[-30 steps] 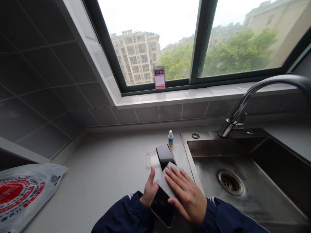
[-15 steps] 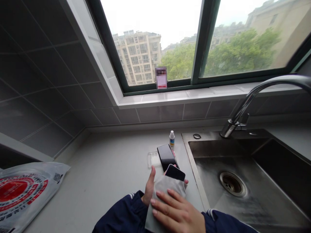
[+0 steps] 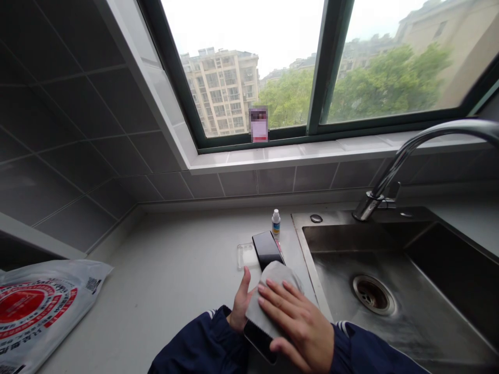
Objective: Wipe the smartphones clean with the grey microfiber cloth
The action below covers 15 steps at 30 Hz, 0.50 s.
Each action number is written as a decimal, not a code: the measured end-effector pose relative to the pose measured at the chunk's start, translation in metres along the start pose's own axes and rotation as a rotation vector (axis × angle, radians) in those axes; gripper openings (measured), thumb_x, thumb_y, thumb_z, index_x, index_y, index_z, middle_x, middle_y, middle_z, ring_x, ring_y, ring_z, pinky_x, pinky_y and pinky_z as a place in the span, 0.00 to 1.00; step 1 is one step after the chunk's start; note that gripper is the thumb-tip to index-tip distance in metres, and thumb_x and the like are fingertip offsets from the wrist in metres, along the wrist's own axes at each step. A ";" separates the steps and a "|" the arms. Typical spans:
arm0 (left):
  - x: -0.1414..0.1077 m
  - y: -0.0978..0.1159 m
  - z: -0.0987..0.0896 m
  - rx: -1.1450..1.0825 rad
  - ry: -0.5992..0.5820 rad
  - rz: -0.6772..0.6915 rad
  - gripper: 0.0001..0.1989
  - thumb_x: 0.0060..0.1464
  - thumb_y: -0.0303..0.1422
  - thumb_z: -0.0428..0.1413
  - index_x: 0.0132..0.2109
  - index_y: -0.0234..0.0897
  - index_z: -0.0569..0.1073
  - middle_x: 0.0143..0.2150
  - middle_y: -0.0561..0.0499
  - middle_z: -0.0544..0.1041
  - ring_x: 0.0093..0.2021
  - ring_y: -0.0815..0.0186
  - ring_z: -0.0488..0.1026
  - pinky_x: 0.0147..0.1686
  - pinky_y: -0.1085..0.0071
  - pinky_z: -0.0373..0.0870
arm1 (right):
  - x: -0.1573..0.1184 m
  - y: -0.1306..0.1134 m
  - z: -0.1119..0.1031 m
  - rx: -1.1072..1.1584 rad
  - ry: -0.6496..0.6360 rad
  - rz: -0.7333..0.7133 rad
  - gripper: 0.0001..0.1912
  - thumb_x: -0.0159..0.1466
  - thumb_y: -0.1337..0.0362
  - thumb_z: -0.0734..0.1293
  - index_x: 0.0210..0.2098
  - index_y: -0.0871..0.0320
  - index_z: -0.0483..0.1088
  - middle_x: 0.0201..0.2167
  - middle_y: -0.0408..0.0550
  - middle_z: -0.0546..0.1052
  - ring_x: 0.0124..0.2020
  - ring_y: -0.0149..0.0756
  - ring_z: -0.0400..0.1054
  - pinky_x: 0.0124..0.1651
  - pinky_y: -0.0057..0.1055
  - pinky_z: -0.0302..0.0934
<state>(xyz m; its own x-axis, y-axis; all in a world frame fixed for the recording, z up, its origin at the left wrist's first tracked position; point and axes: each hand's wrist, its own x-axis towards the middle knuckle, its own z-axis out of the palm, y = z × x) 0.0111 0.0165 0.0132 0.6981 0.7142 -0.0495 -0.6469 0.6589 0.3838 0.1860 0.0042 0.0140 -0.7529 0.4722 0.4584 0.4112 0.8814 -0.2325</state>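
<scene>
Left hand [image 3: 239, 304] fingers grip phone [image 3: 262, 340] steady left of sink [image 3: 390, 291]; right hand [image 3: 296, 322] fingers flat, pressing cloth [image 3: 268, 296] onto screen.

A home kitchen in a flat, well above the ground. A stainless steel sink [image 3: 393, 291] with a curved tap [image 3: 393, 166] is set into the pale surface [image 3: 167, 275] on the right. Dark grey wall tiles [image 3: 78, 145] run behind it, and a wide window [image 3: 323, 67] on the far side shows apartment blocks and treetops.
</scene>
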 end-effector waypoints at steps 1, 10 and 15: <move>0.000 -0.001 -0.002 0.001 -0.014 0.024 0.44 0.58 0.60 0.35 0.67 0.29 0.57 0.61 0.33 0.68 0.62 0.51 0.64 0.64 0.57 0.48 | 0.000 0.004 -0.002 -0.012 0.006 0.048 0.32 0.71 0.48 0.53 0.67 0.63 0.55 0.68 0.55 0.57 0.70 0.48 0.45 0.68 0.49 0.49; 0.001 0.001 -0.002 0.009 -0.003 0.049 0.43 0.59 0.59 0.34 0.66 0.30 0.60 0.58 0.34 0.71 0.59 0.53 0.68 0.62 0.58 0.54 | -0.002 0.002 0.003 -0.048 0.080 0.093 0.33 0.72 0.49 0.53 0.67 0.67 0.55 0.68 0.59 0.56 0.70 0.53 0.44 0.67 0.51 0.50; 0.000 0.005 0.003 -0.033 0.081 0.000 0.44 0.55 0.63 0.36 0.67 0.38 0.58 0.55 0.36 0.74 0.48 0.54 0.75 0.51 0.59 0.66 | 0.000 -0.020 0.027 -0.120 0.208 -0.245 0.20 0.73 0.61 0.55 0.59 0.61 0.67 0.65 0.48 0.62 0.68 0.44 0.52 0.68 0.40 0.50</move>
<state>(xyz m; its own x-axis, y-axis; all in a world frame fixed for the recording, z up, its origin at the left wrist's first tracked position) 0.0092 0.0192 0.0178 0.6720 0.7300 -0.1248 -0.6573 0.6656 0.3536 0.1636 -0.0128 -0.0045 -0.7212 0.2226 0.6560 0.2975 0.9547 0.0031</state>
